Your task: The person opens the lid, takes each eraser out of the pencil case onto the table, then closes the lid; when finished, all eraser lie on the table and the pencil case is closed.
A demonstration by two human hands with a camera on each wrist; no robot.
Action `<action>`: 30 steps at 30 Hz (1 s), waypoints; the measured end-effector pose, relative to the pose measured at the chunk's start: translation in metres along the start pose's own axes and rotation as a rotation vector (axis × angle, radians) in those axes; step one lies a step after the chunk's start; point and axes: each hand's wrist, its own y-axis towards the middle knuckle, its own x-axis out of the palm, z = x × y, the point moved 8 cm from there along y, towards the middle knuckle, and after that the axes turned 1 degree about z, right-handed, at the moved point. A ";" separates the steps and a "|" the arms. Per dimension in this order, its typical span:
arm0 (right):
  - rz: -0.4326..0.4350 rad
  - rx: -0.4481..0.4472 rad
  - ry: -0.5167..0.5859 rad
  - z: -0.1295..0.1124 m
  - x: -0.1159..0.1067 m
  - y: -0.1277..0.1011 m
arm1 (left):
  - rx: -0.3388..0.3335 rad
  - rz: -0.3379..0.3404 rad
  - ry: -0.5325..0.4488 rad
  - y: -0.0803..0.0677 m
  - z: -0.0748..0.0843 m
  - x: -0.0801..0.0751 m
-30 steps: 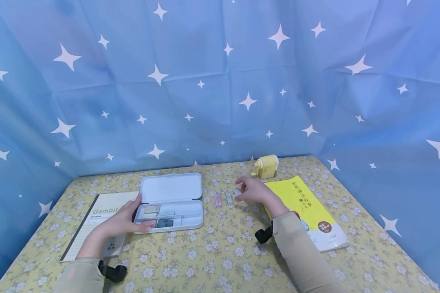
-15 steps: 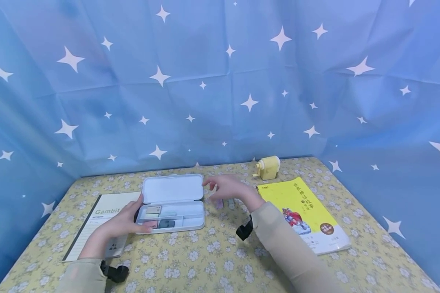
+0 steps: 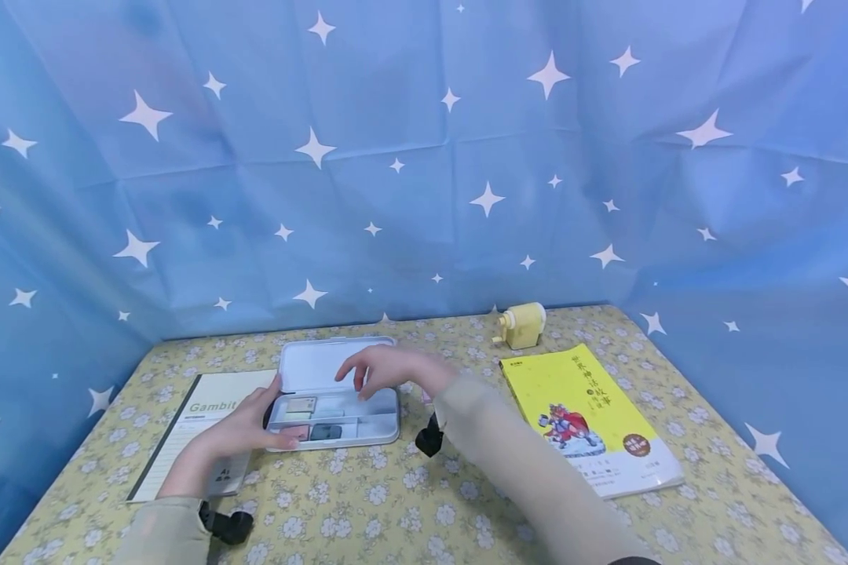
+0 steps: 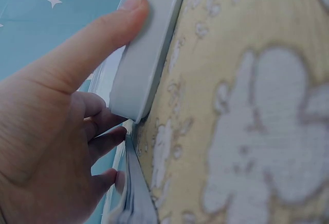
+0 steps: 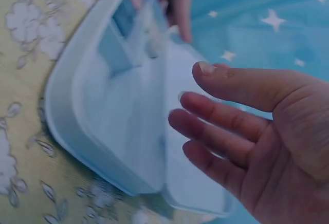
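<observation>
Centrally on the desk (image 3: 410,502) lies one open white pencil case (image 3: 378,424), its lid (image 3: 311,362) laid back toward the far side. Its tray holds four small erasers: a beige one (image 3: 300,405) and a pale green one (image 3: 329,406) in the far row, a pink one (image 3: 291,431) and a dark grey one (image 3: 325,431) in the near row. The left hand (image 3: 243,424) grips the case's left end, thumb pressed along the near wall and fingers (image 4: 105,142) curled behind the corner. The right hand (image 3: 385,369) hovers over the tray with fingers (image 5: 226,116) loosely spread and slightly bent, holding nothing visible.

A second ago the right hand was well to the right of the case, at three small pastel pieces on the cloth; it has since swung left over the case, and its sleeve now hides that spot. The left hand has stayed put.

Left of the case lies one notebook (image 3: 184,439) marked "Gambit", partly under the left hand. To the right lies one yellow book (image 3: 586,416), and beyond it, at the far edge, stands one yellow pencil sharpener (image 3: 523,324). A yellow flowered cloth covers the desk; a blue star-printed curtain (image 3: 424,157) closes in the back and both sides.
</observation>
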 end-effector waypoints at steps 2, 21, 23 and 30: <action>-0.018 -0.002 0.001 -0.001 0.007 0.006 | -0.001 0.007 0.015 0.001 -0.002 0.001; -0.085 0.038 -0.098 -0.003 0.036 0.036 | 0.022 0.016 0.015 0.001 0.000 -0.001; -0.092 0.039 -0.108 -0.004 0.037 0.037 | 0.021 0.017 0.012 0.001 0.000 -0.001; -0.121 0.022 -0.140 -0.012 0.040 0.037 | 0.003 0.014 0.001 0.001 0.001 -0.002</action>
